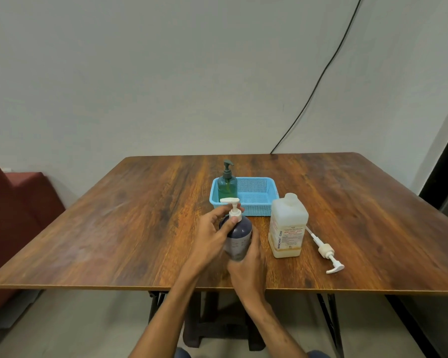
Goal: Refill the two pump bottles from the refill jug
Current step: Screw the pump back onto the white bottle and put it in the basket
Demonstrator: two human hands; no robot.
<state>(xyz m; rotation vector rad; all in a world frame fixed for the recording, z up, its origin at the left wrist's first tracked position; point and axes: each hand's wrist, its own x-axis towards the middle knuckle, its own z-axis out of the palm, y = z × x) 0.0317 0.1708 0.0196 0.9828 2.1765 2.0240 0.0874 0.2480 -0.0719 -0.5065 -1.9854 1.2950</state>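
Dark pump bottle sits upright on the table, near the front edge and roughly mid-width. Both hands are on it.
- Left hand: comes in from 9 o'clock, with fingers and thumb curled round the white collar at the neck. The white pump head is on the bottle, spout pointing to 9 o'clock.
- Right hand: wraps the lower body of the bottle from the 5 o'clock side, fingers curled round it. Both hands are slightly motion-blurred, so I can't tell the exact finger placement.

Taking the dark bottle as centre:
- 12 o'clock: blue mesh basket, just behind the bottle. The green pump bottle stands upright in the basket's 9 o'clock end, dark pump fitted.
- 3 o'clock: refill jug, near the bottle but not touching it. It is translucent white and square-bodied, with a red-print label. Amber liquid shows low in it. I can't tell whether the neck is capped.
- 3–4 o'clock, past the jug: loose white pump lying flat on the table. Its dip tube points towards the jug and its head towards 5 o'clock.

Background: a black cable runs down the wall to the table's far edge. A red seat sits at far 9 o'clock.
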